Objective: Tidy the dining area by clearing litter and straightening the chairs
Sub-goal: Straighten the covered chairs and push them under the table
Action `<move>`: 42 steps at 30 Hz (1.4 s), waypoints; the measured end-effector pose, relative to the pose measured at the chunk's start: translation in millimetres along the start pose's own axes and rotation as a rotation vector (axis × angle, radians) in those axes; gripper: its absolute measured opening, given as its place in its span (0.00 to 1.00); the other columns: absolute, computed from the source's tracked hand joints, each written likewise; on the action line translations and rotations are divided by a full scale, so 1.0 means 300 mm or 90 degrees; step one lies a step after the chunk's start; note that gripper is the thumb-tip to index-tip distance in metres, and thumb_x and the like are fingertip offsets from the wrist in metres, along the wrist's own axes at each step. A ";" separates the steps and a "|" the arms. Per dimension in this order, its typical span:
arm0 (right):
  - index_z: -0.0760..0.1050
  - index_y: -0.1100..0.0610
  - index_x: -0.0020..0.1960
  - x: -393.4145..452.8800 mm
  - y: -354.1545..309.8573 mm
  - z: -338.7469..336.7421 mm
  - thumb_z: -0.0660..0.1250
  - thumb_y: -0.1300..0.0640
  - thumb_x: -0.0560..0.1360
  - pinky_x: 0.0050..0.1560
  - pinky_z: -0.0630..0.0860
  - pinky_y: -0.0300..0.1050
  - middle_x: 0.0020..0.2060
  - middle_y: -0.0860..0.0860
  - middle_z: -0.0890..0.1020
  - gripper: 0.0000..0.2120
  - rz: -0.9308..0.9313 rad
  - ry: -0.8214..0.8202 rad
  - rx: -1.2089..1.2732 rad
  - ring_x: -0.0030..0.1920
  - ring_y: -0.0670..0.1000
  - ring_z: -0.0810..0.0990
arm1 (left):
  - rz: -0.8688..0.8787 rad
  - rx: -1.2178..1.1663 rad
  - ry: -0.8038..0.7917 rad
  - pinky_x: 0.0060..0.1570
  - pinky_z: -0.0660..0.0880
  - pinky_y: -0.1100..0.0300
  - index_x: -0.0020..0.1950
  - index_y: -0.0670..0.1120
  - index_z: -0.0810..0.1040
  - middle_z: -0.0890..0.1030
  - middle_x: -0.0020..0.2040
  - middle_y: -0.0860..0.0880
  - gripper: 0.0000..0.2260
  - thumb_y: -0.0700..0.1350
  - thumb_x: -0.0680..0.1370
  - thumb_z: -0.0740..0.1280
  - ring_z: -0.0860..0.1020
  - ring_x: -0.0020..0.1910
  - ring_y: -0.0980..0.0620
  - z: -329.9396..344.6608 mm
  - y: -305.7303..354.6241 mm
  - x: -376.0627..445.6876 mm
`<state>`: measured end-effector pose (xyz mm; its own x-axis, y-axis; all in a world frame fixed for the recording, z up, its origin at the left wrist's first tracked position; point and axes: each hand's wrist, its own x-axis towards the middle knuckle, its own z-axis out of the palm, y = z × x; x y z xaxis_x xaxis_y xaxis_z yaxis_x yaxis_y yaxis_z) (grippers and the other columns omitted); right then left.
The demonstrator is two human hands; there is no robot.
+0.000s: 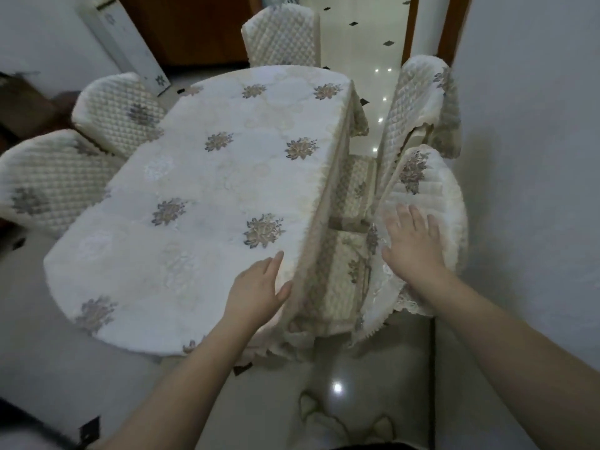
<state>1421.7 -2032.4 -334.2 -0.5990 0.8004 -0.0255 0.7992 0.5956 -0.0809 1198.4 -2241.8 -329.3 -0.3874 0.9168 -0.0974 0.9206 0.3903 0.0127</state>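
While the left hand (259, 289) rests flat on the table edge (311, 228), the right hand (412, 241), fingers spread, presses the near chair (431, 203) just right of the table.

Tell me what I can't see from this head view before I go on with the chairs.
- Chair legs and table legs: hidden by the tablecloth and quilted covers.
- Seat of the near right chair: mostly covered by its cover and the right hand.
- Left hand fingertips: hidden by the tablecloth's edge.
- Left chairs: blurred, one cut off by the frame.
- Litter: none identifiable; dark specks are floor tiles.
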 end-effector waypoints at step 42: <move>0.68 0.52 0.71 -0.549 -1.593 0.136 0.50 0.40 0.76 0.68 0.63 0.59 0.69 0.53 0.72 0.29 -0.512 -0.015 0.030 0.70 0.57 0.68 | -0.445 -0.118 0.031 0.73 0.50 0.46 0.78 0.54 0.49 0.54 0.79 0.51 0.34 0.68 0.75 0.42 0.49 0.77 0.50 0.205 -1.047 -1.238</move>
<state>1136.5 -2451.7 -332.1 -0.9913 0.1262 0.0376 0.1206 0.9847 -0.1260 1056.1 -2710.2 -358.3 -0.8878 0.4493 -0.0995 0.4356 0.8903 0.1328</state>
